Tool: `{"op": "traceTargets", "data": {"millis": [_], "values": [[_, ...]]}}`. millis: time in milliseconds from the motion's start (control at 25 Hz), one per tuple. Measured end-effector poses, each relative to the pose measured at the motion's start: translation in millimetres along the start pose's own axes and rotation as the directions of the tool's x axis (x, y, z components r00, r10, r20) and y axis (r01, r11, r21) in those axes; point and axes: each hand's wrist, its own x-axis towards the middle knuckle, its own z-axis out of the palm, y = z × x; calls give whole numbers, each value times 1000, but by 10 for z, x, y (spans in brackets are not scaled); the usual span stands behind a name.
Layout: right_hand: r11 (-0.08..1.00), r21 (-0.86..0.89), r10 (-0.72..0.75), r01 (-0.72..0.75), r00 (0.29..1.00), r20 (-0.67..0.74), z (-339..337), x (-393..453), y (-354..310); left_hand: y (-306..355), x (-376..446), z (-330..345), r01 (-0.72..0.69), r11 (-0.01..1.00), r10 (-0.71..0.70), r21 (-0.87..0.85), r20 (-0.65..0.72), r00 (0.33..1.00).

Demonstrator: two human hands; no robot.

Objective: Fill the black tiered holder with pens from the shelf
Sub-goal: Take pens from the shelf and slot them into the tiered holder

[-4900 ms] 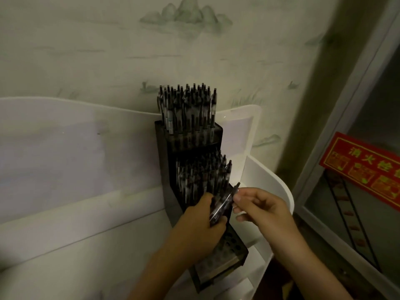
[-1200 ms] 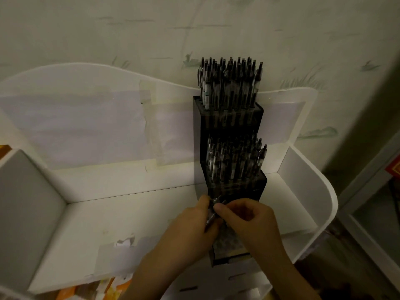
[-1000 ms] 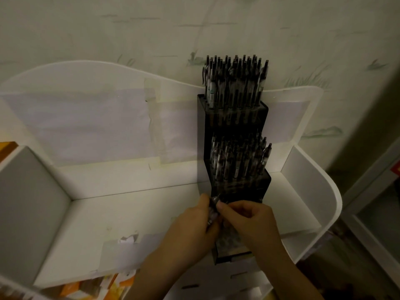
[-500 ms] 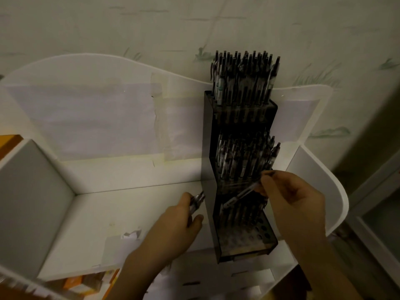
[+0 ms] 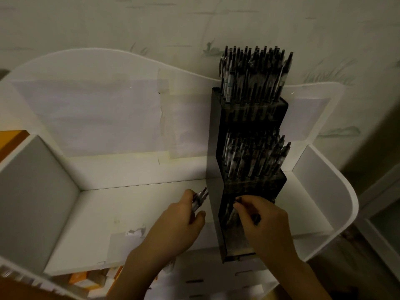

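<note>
Pens fill a black tiered holder (image 5: pixel 249 169) one at a time as the right hand's fingertips (image 5: pixel 238 203) pinch the top of a single pen (image 5: pixel 232 213) and lower it into the bottom tier, apparently aiming its tip at one of the small sockets there; the dim light hides which socket. The right hand (image 5: pixel 263 221) hangs over the front of that lowest step, the only level not yet crowded. Just left of the holder, the left hand (image 5: pixel 179 221) curls its fingers around a small bundle of spare pens (image 5: pixel 200 198), their ends poking out past the thumb, kept close so the next one is within easy reach. Above, the top and middle tiers already bristle with upright pens, packed tight. The holder stands on a white shelf (image 5: pixel 129 213) near its right end, its tall back toward the shelf's rear panel, which keeps the low front tier facing the person. Behind the shelf rises a pale wall (image 5: pixel 151 22) with faint painted grass. Most of the job looks done, with the lowest tier left to fill.
</note>
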Motion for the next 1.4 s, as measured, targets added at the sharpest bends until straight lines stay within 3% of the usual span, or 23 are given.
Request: {"op": "traceTargets", "data": {"millis": [160,440,600,680,840,1080,1240,1320,1400], "values": [[999,-36,39,-36,995,97,121,-122,68,28,-8,-14,6,1000,-6,0,6,1000],[977,96,184,-190,981,64,84,-127,34,113,-48,-18,-21,999,23,-35,47,999],[983,114,143,-142,990,2,-27,-95,-125,144,-65,8,-51,996,57,-70,88,994],[965,197,167,-175,984,53,-56,-67,-201,169,-59,31,-70,994,78,-79,107,991],[870,365,268,-331,940,212,-50,-35,-292,248,-54,88,-110,986,128,-122,152,980],[662,537,428,-522,852,301,-153,-1,-226,376,-76,95,-86,982,125,-168,234,964],[512,701,479,-497,842,247,-313,65,-215,433,-91,14,-85,982,128,-171,262,956],[535,747,460,-395,878,135,-431,127,-228,426,-82,-33,-87,979,130,-187,228,965],[634,726,410,-268,912,-21,-555,162,-247,400,-64,-68,-81,975,119,-205,180,976]]}}
